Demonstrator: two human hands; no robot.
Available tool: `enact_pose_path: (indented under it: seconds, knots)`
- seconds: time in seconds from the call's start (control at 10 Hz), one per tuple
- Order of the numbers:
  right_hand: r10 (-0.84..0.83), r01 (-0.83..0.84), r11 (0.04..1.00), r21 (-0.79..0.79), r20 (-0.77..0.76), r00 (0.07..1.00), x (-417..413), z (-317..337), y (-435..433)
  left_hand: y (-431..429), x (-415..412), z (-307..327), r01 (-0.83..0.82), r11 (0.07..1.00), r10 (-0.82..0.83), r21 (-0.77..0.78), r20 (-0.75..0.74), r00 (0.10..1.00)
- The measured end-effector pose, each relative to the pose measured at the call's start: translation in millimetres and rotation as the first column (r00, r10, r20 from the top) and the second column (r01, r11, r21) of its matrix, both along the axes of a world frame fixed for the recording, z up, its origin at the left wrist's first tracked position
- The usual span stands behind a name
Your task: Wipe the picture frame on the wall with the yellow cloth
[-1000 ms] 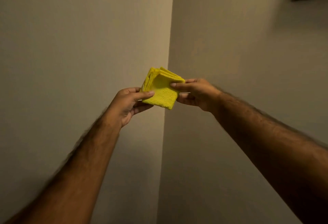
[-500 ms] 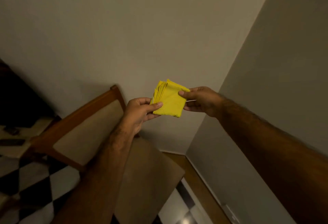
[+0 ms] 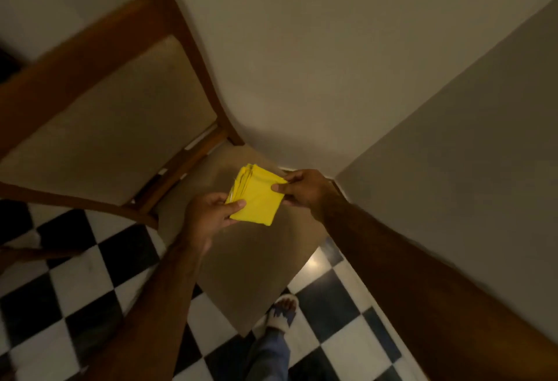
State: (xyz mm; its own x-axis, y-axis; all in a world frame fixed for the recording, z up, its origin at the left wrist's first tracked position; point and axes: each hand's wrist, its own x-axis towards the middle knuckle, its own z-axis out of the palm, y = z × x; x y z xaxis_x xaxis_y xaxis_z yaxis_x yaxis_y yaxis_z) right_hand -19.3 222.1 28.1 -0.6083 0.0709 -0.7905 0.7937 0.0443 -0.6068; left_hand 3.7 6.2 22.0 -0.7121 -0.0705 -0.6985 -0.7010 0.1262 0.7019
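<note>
A yellow cloth (image 3: pixel 256 196), folded into a small thick square, is held in the air above a chair seat. My left hand (image 3: pixel 208 214) pinches its lower left edge with thumb on top. My right hand (image 3: pixel 305 189) pinches its right corner. Both forearms reach in from the bottom of the view. No picture frame is in view.
A wooden chair (image 3: pixel 169 18) with a beige padded back and seat (image 3: pixel 256 263) stands in the room corner below my hands. Two plain walls meet at the corner (image 3: pixel 335 174). The floor (image 3: pixel 90 272) is black-and-white checkered tile. My foot in a sandal (image 3: pixel 282 311) is beside the seat.
My view has swung downward from the bare wall corner to the chair and floor. The cloth stays folded between both hands, now low above the seat.
</note>
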Motion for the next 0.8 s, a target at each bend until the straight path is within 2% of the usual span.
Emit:
enact_pose_path:
  seconds: [0.1, 0.2, 0.3, 0.5, 0.6, 0.7, 0.8]
  knots:
    - [0.082, -0.085, 0.993, 0.087, 0.038, 0.996, 11, -85, -28, -19, 14, -76, -0.007, 0.993, 0.014, -0.114, 0.062, 0.998]
    - [0.181, -0.187, 0.965, 0.186, 0.048, 0.982, 17, -128, -42, -27, 18, -117, 0.001, 0.983, 0.020, -0.182, 0.113, 0.993]
    - [0.351, -0.352, 0.894, 0.278, 0.054, 0.935, 28, -172, -57, -35, 25, -163, 0.077, 0.950, -0.033, -0.303, 0.147, 0.989]
    - [0.409, -0.401, 0.843, 0.360, 0.058, 0.911, 36, -200, -60, -31, 33, -185, 0.165, 0.894, -0.125, -0.416, 0.123, 0.985]
    - [0.457, -0.433, 0.804, 0.407, 0.042, 0.888, 34, -197, -60, -26, 33, -178, 0.338, 0.696, -0.326, -0.633, 0.141, 0.935]
    - [0.565, -0.441, 0.641, 0.628, 0.004, 0.825, 43, -173, -57, -15, 34, -157, 0.360, 0.449, -0.564, -0.818, 0.053, 0.824]
    - [0.673, -0.420, 0.424, 0.802, 0.030, 0.739, 50, -154, -49, -8, 35, -141, 0.373, 0.376, -0.722, -0.848, -0.016, 0.692]
